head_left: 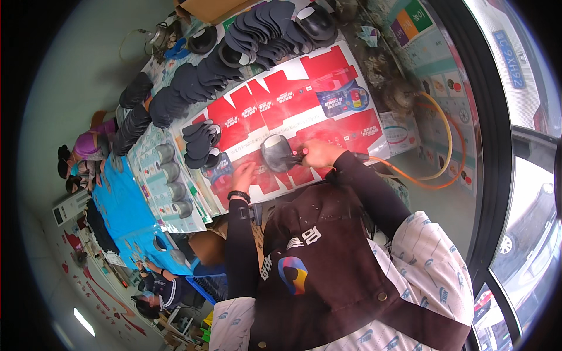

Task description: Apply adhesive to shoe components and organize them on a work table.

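A dark brown apron (316,245) lies nearest the camera. From the left, a small fanned pile of dark pads (198,147) rests on the red-and-white card (287,79). The left hand (244,174) hovers near it, fingers drawn close—whether they pinch anything, I cannot tell. Next comes the dark rounded piece (275,151), over the card between both hands; it looks light, smooth and fairly stiff, probably best taken by its rim. The right hand (322,154) curls around a dark tool with red knobs (300,152)—an orange hose (404,173) shows behind.
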Tool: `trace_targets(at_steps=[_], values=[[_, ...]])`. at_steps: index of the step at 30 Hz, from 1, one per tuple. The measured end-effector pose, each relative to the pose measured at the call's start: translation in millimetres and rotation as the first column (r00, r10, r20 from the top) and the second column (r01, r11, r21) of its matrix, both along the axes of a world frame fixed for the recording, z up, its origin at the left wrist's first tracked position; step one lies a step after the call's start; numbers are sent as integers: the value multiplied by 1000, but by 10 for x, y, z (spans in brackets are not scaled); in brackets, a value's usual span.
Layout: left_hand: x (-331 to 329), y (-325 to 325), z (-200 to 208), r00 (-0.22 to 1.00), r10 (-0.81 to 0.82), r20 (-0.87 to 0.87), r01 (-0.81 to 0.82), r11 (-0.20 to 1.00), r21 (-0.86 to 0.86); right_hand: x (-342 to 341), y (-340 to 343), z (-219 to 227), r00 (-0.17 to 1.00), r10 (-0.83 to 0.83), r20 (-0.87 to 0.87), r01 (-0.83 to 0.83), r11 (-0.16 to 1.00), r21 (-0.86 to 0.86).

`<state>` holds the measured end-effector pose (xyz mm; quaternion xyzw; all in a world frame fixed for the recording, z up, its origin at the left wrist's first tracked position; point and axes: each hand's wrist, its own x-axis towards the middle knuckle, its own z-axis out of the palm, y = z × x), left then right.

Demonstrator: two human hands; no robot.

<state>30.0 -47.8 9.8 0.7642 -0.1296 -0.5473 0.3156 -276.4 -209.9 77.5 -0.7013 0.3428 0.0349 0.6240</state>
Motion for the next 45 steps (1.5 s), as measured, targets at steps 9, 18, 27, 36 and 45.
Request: trace_targets(at_steps=[9,18,27,36,45], values=[[-175,-110,-705,972,-6,234,82,946,-313,-410,-47,29,850,-346,398,314,938,146],[-694,-491,142,855,-187,484,329,917,-227,-651,-32,98,835,-515,194,424,827,370],[954,475,1355,840,250,-482,-515,647,-562,-466,65,485,768,-610,194,545,782,302],[2691,1726,1029,635,422,-647,-741,95,-665,242,522,779,826,-529,194,483,842,238],[4153,2516,447,470,680,-563,-780,22,-625,924,972,1158,849,-523,77,514,851,107]])
